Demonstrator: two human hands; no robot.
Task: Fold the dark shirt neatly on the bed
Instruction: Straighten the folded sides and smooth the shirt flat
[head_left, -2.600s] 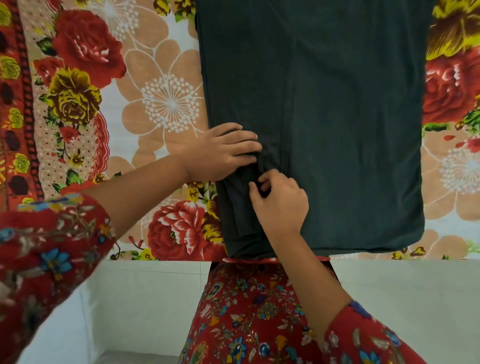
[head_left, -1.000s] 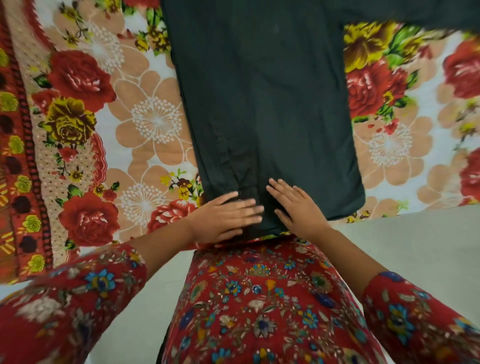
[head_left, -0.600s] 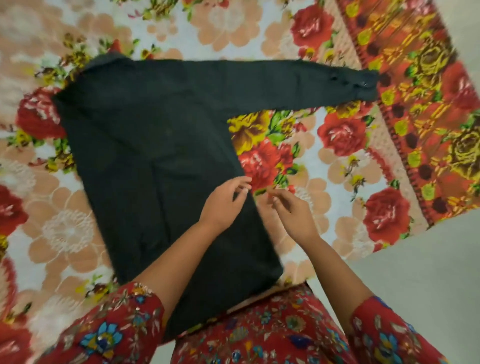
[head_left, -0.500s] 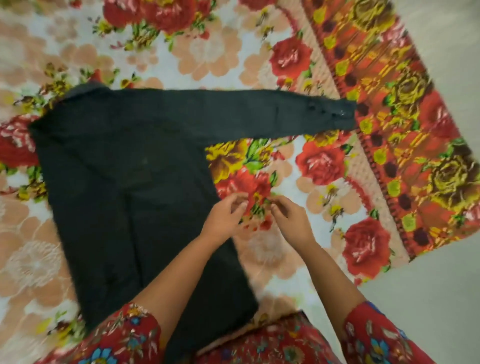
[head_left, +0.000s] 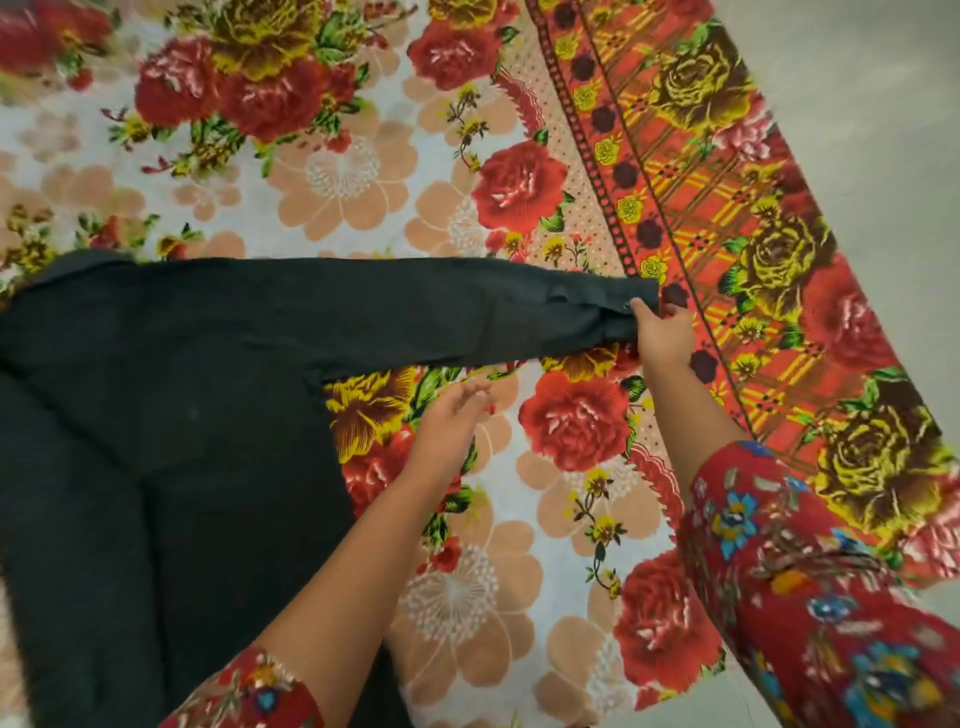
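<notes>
The dark shirt (head_left: 171, 415) lies flat on the bed, its body spread over the left part of the view and one long sleeve (head_left: 441, 312) stretched straight out to the right across the floral bedspread (head_left: 343, 171). The cloth lies limp and close to the cover with only faint creases, so it is judged soft, light and without stiffness; it will drape and sag wherever it is not supported, and is likely to drag on the textured bedspread instead of sliding freely. The cuff (head_left: 618, 312) sits at the inner line of the bedspread's red patterned border (head_left: 727, 249). The right hand (head_left: 665, 338) is closed on that cuff, pinching its end between thumb and fingers. The left hand (head_left: 452, 415) hovers over the bedspread just below the sleeve, near the armpit seam; its fingers are loosely spread and hold nothing. The person's red floral sleeves (head_left: 810, 571) enter from the bottom edge. Judgement: the step in hand is the folding of the sleeve inward over the body. The cuff is a sound hold, being the firmest part of the sleeve; a second hold or a flat palm at the shoulder line would fix the crease. Risk noted: lifted by the cuff alone, the sleeve may twist or pull the body out of square.
</notes>
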